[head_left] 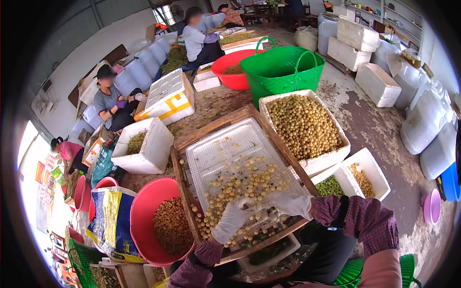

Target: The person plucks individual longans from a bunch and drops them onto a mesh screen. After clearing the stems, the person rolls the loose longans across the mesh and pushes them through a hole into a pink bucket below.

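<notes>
My left hand (pixel 233 222), in a white glove, is low over a wood-framed mesh tray (pixel 211 146), its fingers curled among small round yellow fruits (pixel 249 180). My right hand (pixel 288 203), gloved too, reaches in from the right, and its bent fingers almost meet the left ones. Whatever lies between the fingertips is too small or hidden to make out. The fruits are scattered over the near half of the mesh, with bits of dark debris among them. Few lie on the far half. The tray slopes in front of my knees.
Right of the tray stands a foam box (pixel 326 163) heaped with fruits, beside small boxes of green fruits (pixel 329 186) and pale fruits (pixel 361 178). A pink tub (pixel 144 216) stands left, a green basket (pixel 283 72) beyond. Several people sit working at the back left.
</notes>
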Tool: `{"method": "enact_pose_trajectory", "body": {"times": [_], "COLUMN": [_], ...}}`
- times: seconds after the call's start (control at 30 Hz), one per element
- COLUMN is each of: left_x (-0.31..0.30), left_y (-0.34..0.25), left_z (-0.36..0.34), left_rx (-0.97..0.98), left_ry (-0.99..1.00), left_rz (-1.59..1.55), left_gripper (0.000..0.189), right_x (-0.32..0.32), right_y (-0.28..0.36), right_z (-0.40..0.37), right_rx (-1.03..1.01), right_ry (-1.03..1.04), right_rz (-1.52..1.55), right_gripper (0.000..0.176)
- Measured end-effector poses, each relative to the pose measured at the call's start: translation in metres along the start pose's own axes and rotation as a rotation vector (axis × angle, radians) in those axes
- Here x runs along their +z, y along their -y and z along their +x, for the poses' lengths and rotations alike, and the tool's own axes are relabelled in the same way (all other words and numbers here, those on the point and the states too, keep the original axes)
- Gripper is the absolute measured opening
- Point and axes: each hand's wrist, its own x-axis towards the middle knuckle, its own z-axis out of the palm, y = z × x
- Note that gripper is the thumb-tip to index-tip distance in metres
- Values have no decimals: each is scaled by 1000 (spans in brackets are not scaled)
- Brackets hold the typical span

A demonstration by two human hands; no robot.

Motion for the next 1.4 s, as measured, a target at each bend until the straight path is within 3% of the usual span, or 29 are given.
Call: {"method": "enact_pose_trajectory", "body": {"times": [0.07,0.13,0.27,0.33,0.37,0.43,0.5,0.53,0.63,0.7,0.73,0.77,0.8,0.9,1.0,1.1,1.3,1.4], "left_x": [-5,-10,-9,-6,-6,-10,-18,-17,10,18,21,26,31,55,80,92,95,98], "left_y": [-5,-8,-10,-18,-17,-14,-13,-13,-10,-1,4,8,3,-6,10,22,28,30], "left_z": [-4,-6,-10,-13,-14,-20,-35,-46,-82,-89,-89,-83,-71,-34,-6,0,11,4], "left_rx": [-35,-95,-138,-99,-100,-102,-84,-76,177,199,210,70,95,218,413,611,555,578], "left_ry": [62,125,-4,-21,7,59,327,464,518,473,448,394,333,174,115,45,159,-34], "left_rz": [-108,-357,-423,-439,-382,-267,-206,-182,177,239,270,200,311,552,634,620,688,587], "left_gripper": [16,14,11,11,11,11,15,18,17,18,20,17,16,16,18,18,12,7], "right_x": [4,2,13,4,6,0,-5,-22,-60,-97,-115,-130,-133,-135,-105,-83,-56,-43], "right_y": [11,11,32,21,24,34,66,65,73,54,37,16,6,1,26,45,55,56], "right_z": [-5,-7,-23,-14,-15,-29,-59,-68,-111,-128,-136,-146,-149,-142,-132,-114,-54,-28], "right_rx": [103,31,62,-115,-204,-108,-70,-75,-28,148,157,163,167,166,5,-127,-230,-307], "right_ry": [-1,-34,-88,-87,-85,-106,-111,-143,-266,-349,-357,-365,-375,-510,-588,-484,-369,-367], "right_rz": [13,-179,-346,-555,-659,-637,-681,-652,-762,-1121,-1226,-1330,-1436,-1413,-1382,-1305,-1314,-1363], "right_gripper": [23,21,20,27,34,22,18,26,16,31,36,40,45,51,48,35,29,25]}}
